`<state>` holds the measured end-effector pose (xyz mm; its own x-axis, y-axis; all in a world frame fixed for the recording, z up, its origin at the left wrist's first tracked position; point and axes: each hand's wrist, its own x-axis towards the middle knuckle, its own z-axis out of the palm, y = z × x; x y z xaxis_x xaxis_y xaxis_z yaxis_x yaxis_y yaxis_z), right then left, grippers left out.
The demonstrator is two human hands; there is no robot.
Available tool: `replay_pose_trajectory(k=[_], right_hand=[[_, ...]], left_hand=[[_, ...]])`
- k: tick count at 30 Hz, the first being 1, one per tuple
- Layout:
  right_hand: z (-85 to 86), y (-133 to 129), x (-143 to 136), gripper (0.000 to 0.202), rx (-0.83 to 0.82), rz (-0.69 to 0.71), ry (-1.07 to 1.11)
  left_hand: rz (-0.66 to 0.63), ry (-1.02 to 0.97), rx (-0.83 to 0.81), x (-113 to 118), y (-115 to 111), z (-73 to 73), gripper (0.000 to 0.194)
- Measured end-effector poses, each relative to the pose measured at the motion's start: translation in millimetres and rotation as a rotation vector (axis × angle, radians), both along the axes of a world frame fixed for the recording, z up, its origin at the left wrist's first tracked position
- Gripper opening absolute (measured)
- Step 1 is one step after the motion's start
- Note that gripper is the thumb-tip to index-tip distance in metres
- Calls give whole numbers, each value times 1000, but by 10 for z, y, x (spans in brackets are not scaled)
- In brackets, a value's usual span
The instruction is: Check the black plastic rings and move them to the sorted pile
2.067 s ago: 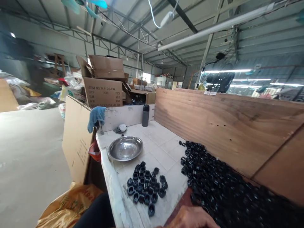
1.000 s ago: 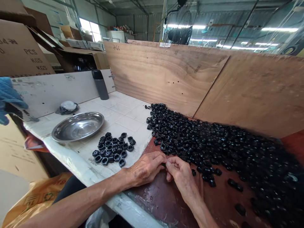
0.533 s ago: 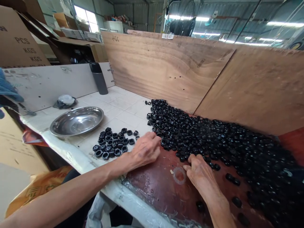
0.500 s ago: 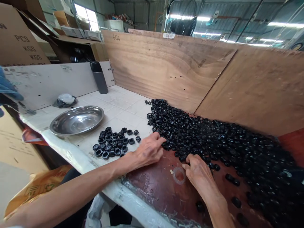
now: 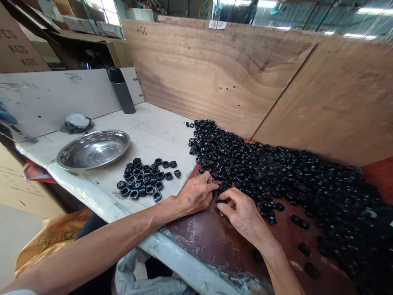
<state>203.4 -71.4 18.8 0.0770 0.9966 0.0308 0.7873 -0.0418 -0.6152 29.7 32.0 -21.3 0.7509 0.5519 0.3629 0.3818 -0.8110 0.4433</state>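
Observation:
A large heap of small black plastic ring-shaped parts [image 5: 260, 168] spreads over the brown-red board [image 5: 196, 233]. At its near edge my left hand [image 5: 196, 193] rests with fingers curled and thumb tip against the parts; what its fingers hold is hidden. Close beside it, fingertips almost meeting, my right hand [image 5: 242, 211] pinches a black ring-shaped part [image 5: 221, 200], mostly covered by the fingers. On the white surface left of my hands lies a smaller, loose group of the same black rings [image 5: 145, 178], several with their openings facing up.
A shallow steel bowl [image 5: 93, 151] stands at the left, with a dark bottle [image 5: 121, 92] and a plastic-wrapped bundle [image 5: 76, 123] behind it. Wooden panels [image 5: 199, 73] wall the back. A few stray black parts [image 5: 300, 222] lie right of my right hand. Cardboard boxes [image 5: 18, 45] are stacked beyond.
My right hand has moved left from the heap's edge to my left hand, now with a black part at its fingertips. My left hand stays nearly in place. The view has tipped down slightly.

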Motion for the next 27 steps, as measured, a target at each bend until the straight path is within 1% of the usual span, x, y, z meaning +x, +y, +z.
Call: replay_pose_trajectory(k=[1, 3, 5, 6, 8, 10, 13, 15, 17, 21, 24, 27], right_hand=[[-10, 2, -6, 7, -21, 8, -36], [-44, 13, 16, 9, -26, -29, -117], [-65, 24, 60, 13, 6, -88, -149], [-63, 27, 79, 15, 23, -103, -134], [-36, 21, 93, 15, 44, -99, -59], [6, 7, 78, 16, 26, -67, 35], [43, -11, 45, 17, -58, -72, 154], [40, -9, 44, 20, -120, -112, 225], [20, 5, 63, 25, -157, -154, 305], [-15, 46, 101, 34, -108, -223, 443], [-26, 66, 81, 35, -50, -200, 437], [-67, 76, 23, 34, -23, -191, 456]], left_hand=[[-6, -21, 0, -12, -13, 19, 33], [18, -79, -8, -51, -36, 63, 35], [44, -117, -13, -98, -53, 97, 31], [34, -117, -15, -116, -60, 104, 26], [-19, -91, -28, -131, -71, 93, 21], [-58, -57, -54, -121, -77, 59, 19], [-29, -50, -102, -91, -71, 9, 23], [-3, -74, -146, -83, -57, -10, 25], [9, -98, -183, -86, -41, -18, 23], [5, -80, -206, -106, -20, -31, 16], [-62, -62, -217, -113, -14, -46, 17], [-113, -108, -229, -110, -9, -42, 21]])
